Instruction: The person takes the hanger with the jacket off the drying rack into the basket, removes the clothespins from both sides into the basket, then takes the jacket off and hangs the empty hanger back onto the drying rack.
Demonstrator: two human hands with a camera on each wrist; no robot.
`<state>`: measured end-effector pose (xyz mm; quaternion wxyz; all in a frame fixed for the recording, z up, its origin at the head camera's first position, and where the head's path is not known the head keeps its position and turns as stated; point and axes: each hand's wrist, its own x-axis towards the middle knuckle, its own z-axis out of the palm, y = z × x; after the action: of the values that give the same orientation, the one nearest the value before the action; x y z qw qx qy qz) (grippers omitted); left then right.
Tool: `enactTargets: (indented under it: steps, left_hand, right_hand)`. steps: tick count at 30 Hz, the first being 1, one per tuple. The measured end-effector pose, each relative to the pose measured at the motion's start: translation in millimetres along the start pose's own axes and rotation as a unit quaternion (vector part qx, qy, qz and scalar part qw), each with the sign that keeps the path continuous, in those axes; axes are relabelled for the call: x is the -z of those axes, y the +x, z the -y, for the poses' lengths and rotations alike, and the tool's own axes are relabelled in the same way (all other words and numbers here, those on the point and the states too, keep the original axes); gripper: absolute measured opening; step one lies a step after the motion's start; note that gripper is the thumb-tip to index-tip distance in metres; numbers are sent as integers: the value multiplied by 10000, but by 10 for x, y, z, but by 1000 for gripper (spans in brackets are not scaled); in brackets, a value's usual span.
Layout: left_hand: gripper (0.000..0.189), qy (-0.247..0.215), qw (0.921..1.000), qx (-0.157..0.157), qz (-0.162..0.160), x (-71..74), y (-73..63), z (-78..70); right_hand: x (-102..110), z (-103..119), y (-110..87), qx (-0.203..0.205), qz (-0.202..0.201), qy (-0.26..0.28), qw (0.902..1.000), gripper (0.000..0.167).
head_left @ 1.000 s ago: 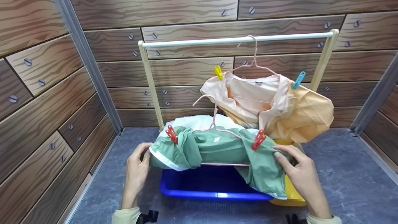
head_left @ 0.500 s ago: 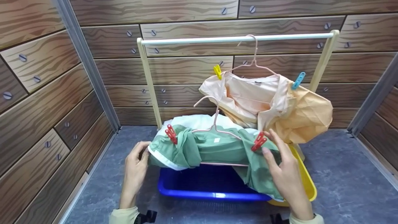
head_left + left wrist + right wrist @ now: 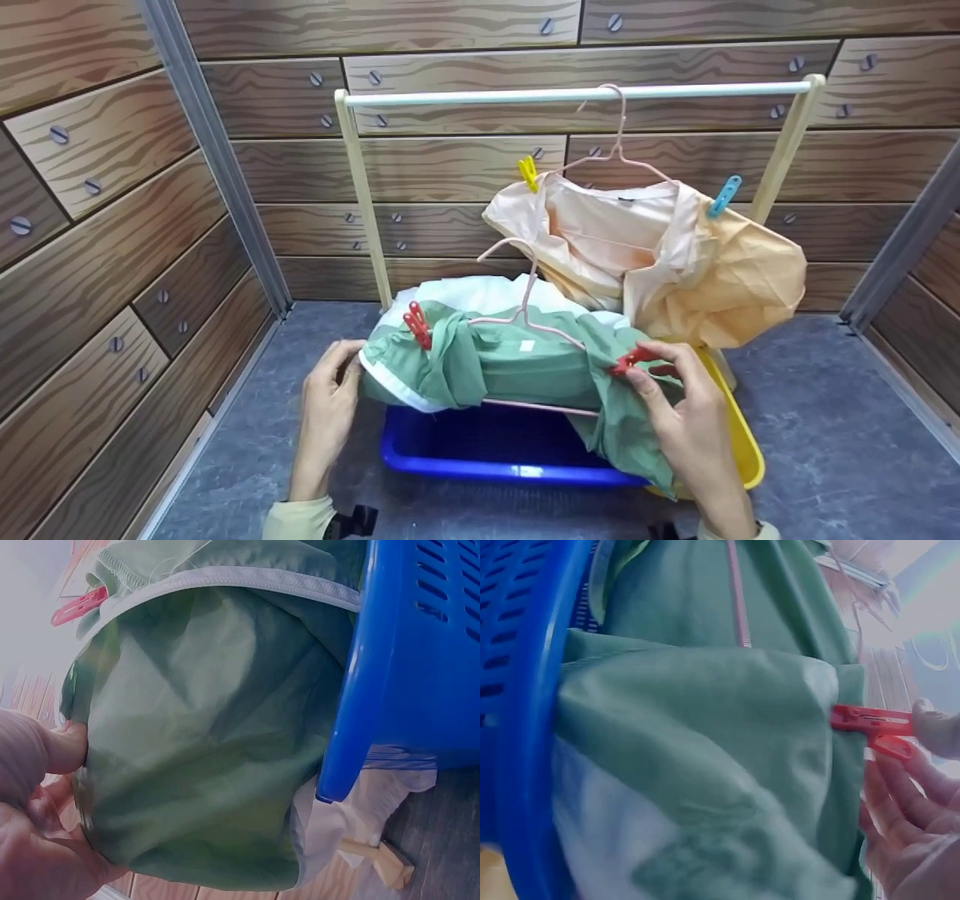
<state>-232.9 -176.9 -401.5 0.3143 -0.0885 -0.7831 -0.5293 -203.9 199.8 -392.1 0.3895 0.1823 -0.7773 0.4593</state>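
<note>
Thumb and fingers of a person's right hand (image 3: 694,424) pinch a red clothespin (image 3: 628,362) at the right side of a green garment (image 3: 540,369), which lies with its pink hanger (image 3: 526,309) across a blue basket (image 3: 525,471). The clothespin's long axis runs sideways, nose pointing left from those fingers toward the cloth; the left hand (image 3: 330,390), farther off, pinches the opposite sleeve's edge. The right wrist view shows two handles between thumb and fingertip, partly hidden in the head view.

The front garment (image 3: 536,367) lay across the basket (image 3: 480,468); the rear garment (image 3: 750,262) hung behind, rightward, from the rack (image 3: 487,98).
</note>
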Motion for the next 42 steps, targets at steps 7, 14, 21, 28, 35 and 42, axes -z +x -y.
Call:
enactTargets:
  steps: [7,14,21,28,35,42]
  left_hand:
    - [17,192,9998,-48,-24,-16,-5,220]
    - [17,131,9999,23,-76,-4,-11,64]
    - [16,141,9999,14,-71,23,-28,-171]
    - [16,140,9999,11,-94,23,-25,-111]
    - [18,36,10000,-78,-25,11,7,211]
    - [17,65,9999,104,-63,-10,-15,195]
  right_hand:
    - [-43,-34,23,-105,-251,585,9979,28]
    - [-65,127,19,-53,-889,1697,9815,19]
    - [-37,109,14,-164,-903,2496,9640,24]
    - [75,22,35,-232,-707,2741,9588,38]
    - [170,-101,-2,-272,-714,3082,9482,39]
    - [211,-121,-20,-262,-760,2989,9509,38]
